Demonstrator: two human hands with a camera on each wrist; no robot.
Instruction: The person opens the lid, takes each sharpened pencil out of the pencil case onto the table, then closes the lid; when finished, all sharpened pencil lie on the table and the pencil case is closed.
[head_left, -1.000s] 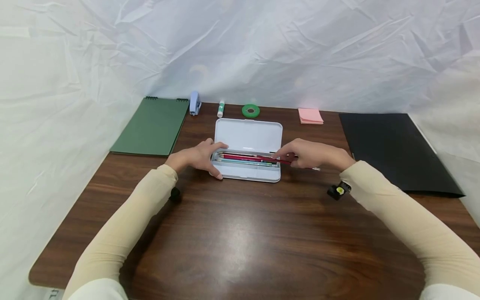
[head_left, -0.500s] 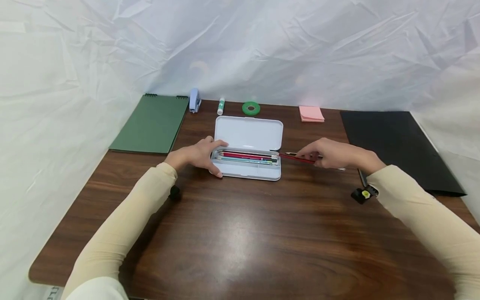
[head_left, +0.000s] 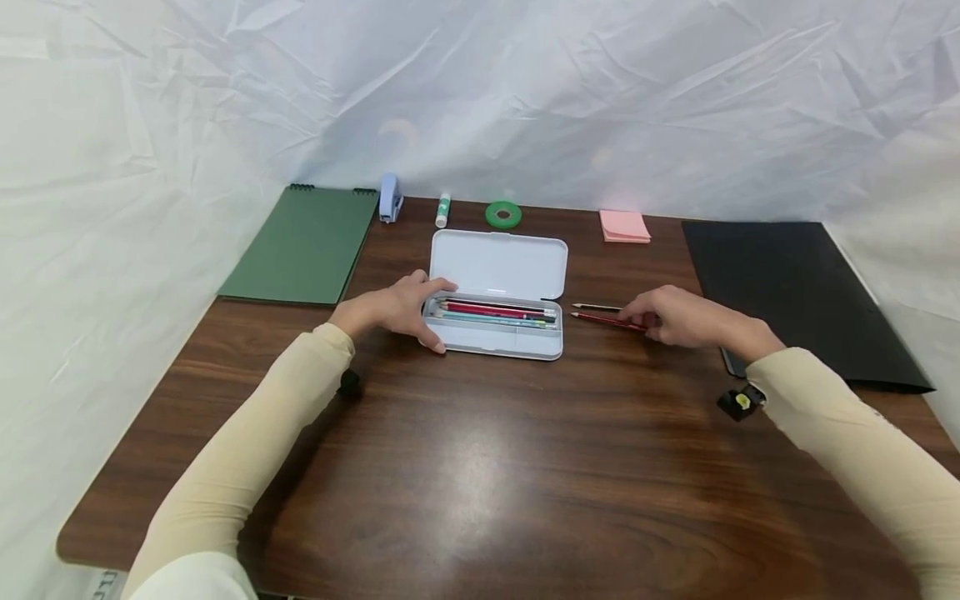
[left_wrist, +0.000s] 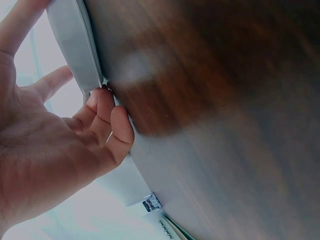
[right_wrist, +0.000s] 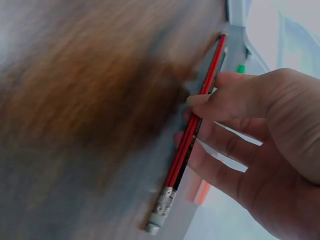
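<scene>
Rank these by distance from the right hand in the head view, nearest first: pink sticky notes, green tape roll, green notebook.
From the right hand, which pinches a red pencil:
1. Pink sticky notes, behind it, slightly toward the left.
2. Green tape roll, at the back centre, beyond the open pencil case.
3. Green notebook, far left, past the left hand.

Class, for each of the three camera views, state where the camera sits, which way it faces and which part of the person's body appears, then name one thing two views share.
Head: worn on the head, looking forward and down at the table; both sleeved arms show.
Left wrist: by the left hand, facing the pencil case; palm and fingers show.
Right wrist: by the right hand, facing the red pencil; fingers show.
Shared: the red pencil appears in the head and right wrist views.
</scene>
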